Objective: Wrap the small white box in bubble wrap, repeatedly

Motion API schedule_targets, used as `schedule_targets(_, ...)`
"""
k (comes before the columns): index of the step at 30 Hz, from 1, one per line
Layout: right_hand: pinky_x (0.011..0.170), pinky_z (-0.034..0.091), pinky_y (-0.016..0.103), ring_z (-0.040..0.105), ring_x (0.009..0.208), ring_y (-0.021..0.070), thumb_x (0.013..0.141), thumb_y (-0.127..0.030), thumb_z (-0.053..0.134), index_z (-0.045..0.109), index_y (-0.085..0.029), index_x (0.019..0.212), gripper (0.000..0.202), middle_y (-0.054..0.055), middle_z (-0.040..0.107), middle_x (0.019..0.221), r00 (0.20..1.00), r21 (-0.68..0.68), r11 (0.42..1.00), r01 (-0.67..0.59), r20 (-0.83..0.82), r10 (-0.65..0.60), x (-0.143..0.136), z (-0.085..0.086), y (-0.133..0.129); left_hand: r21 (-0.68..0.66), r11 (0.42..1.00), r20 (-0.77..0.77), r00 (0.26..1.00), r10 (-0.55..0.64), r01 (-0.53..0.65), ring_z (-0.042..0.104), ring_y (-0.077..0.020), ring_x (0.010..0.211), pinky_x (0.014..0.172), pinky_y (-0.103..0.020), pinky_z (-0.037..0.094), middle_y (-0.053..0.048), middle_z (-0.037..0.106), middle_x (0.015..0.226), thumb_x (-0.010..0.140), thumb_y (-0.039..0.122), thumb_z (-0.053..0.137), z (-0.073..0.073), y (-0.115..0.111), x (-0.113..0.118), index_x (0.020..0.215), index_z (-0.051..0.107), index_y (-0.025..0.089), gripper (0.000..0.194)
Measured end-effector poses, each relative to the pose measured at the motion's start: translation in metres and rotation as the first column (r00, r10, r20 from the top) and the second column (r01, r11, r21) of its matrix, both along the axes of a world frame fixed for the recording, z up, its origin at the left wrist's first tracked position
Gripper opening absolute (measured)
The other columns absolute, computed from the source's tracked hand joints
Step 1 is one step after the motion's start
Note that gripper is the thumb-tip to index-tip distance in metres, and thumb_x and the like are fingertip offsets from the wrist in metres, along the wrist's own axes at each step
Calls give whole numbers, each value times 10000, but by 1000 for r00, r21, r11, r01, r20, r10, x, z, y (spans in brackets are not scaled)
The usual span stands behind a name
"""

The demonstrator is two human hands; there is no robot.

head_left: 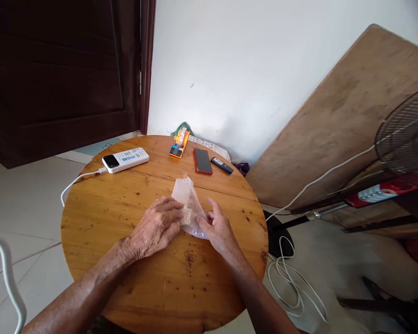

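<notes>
A translucent piece of plastic wrap (190, 197) lies near the middle of the round wooden table, partly folded, with a small pale item in or under it between the hands. My left hand (159, 223) rests at its left side, palm down, fingers close together with the tips at the pale item; what they grip, if anything, is hidden. My right hand (216, 226) is at the wrap's right edge, thumb touching the plastic, index finger raised and apart from the thumb. A short clear strip sticks out at the wrap's top.
On the wooden table (101, 227) stand a white power bank (125, 160) with a cable, an orange tape dispenser (180, 143), a phone (202, 161) and a dark blue device (222, 165). A fan (407, 134) and coiled cable (289, 278) are at the right.
</notes>
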State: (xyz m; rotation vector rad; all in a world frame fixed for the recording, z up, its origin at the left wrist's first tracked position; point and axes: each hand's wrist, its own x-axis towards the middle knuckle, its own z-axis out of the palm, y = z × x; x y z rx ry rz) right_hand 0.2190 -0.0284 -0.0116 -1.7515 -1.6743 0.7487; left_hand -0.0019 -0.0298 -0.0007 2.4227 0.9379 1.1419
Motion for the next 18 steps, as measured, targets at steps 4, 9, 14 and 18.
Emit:
schedule_targets(4,554,357,259,460,560,140,786,-301,570,432,-108,1416,673,-52,513,609,998,35,999,-1,-64,3,-5,0,1,2,1000,-14,1000,12,-12,588,-251,1082,974,-447,504,-112,705,1163,888,86,452,2,-1,0,1005,714,140,292)
schedule_targets(9,567,388,258,495,589,135,762,-347,614,440,-124,1375,675,-27,594,694,939,-40,999,20,-342,-32,-12,7,-1,57,996,-8,998,64,-64,606,-242,1011,910,-421,528,-103,724,1110,885,117,532,-5,2,6,909,717,161,192)
schedule_targets(14,582,425,260,544,614,136,728,-383,696,487,-166,1280,629,-31,606,726,798,-93,995,-19,-601,-41,-23,16,-3,94,991,-22,995,96,-94,614,-234,996,897,-402,523,-86,729,1079,883,159,587,-8,3,11,853,708,182,127)
schedule_targets(18,534,395,234,484,546,100,732,-360,713,538,-163,1214,549,-80,518,632,777,-61,998,-27,-630,-18,-32,21,1,105,988,-50,992,119,-113,601,-238,1002,900,-397,518,-68,731,1080,863,156,614,-8,2,12,833,704,187,100)
